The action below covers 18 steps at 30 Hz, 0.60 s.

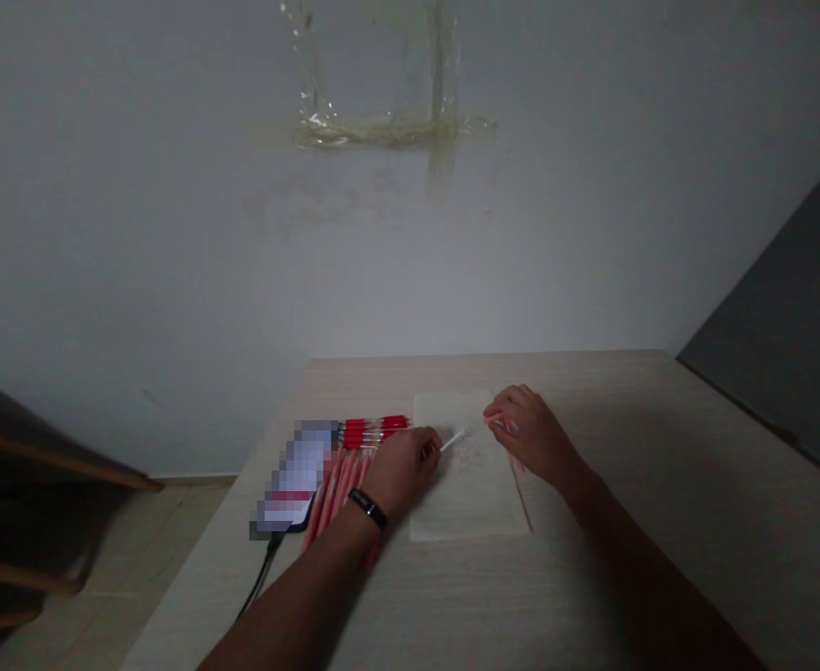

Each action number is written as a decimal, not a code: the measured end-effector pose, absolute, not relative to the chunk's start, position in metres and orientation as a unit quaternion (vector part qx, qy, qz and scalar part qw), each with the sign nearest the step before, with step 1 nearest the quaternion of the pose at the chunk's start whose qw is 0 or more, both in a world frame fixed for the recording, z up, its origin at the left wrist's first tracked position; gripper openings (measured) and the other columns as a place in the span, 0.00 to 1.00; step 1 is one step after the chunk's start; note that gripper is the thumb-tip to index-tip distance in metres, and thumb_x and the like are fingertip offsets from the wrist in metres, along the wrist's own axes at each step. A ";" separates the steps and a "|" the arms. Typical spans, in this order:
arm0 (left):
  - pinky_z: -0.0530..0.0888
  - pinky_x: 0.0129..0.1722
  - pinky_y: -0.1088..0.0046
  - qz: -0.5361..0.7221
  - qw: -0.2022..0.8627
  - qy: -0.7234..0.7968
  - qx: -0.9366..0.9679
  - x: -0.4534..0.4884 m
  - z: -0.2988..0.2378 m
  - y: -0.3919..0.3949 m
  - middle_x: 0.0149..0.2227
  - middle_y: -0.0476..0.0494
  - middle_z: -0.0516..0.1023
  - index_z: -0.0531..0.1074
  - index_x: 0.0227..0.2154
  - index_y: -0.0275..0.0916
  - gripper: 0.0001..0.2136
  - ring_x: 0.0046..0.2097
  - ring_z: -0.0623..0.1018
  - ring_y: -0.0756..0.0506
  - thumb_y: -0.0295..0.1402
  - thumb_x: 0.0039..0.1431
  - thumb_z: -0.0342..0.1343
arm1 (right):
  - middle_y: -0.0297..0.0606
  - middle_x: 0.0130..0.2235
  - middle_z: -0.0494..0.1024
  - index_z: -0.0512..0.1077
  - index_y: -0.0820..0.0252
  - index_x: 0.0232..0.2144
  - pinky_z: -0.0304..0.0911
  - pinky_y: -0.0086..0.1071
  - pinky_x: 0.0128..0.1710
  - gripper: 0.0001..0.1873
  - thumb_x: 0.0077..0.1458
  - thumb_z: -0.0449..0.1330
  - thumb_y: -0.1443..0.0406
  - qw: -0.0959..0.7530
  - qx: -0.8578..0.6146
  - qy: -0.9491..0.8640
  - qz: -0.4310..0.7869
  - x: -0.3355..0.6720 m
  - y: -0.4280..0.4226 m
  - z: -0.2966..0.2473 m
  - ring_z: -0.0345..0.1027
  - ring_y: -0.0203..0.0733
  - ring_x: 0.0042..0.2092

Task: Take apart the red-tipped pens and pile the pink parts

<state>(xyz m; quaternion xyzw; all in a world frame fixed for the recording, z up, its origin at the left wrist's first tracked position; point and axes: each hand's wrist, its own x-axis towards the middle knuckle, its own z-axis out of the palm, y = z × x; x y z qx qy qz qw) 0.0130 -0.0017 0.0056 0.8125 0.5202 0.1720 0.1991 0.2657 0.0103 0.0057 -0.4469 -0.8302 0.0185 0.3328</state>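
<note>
My left hand [404, 463], with a dark band on its wrist, is closed around a thin white stick [454, 440] that points up and right over the paper. My right hand [526, 424] pinches a small pink piece [495, 421]; its exact kind is too small to tell. Both hands are over a white sheet of paper [444, 513] with red scribbles [470, 454] in its middle. Several pink pen-like sticks [326, 499] lie beside and partly behind my left hand. Above them, several red pens [364, 431] lie side by side.
A phone [298, 475] with a lit, blurred screen lies on the table [494, 596] at left, a black cable [262, 573] plugged in. A thin brownish strip [522, 499] lies along the paper's right edge. The wall [486, 280] stands behind; wooden furniture [39, 447] is far left.
</note>
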 end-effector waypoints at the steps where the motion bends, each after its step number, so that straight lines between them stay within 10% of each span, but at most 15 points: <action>1: 0.62 0.31 0.74 0.175 0.197 0.520 0.813 0.013 0.005 -0.002 0.32 0.45 0.79 0.75 0.34 0.40 0.05 0.33 0.76 0.47 0.30 0.60 0.53 | 0.40 0.38 0.75 0.73 0.57 0.36 0.60 0.40 0.45 0.06 0.56 0.61 0.71 0.326 -0.451 -0.830 0.022 0.266 0.011 0.004 0.66 0.47 0.43; 18: 0.63 0.32 0.74 0.177 0.192 0.520 0.813 0.013 0.003 -0.002 0.33 0.45 0.78 0.73 0.35 0.40 0.04 0.34 0.75 0.47 0.32 0.61 0.54 | 0.35 0.37 0.77 0.75 0.56 0.36 0.50 0.50 0.61 0.02 0.58 0.64 0.66 0.267 -0.446 -0.848 0.107 0.251 0.018 -0.036 0.70 0.42 0.43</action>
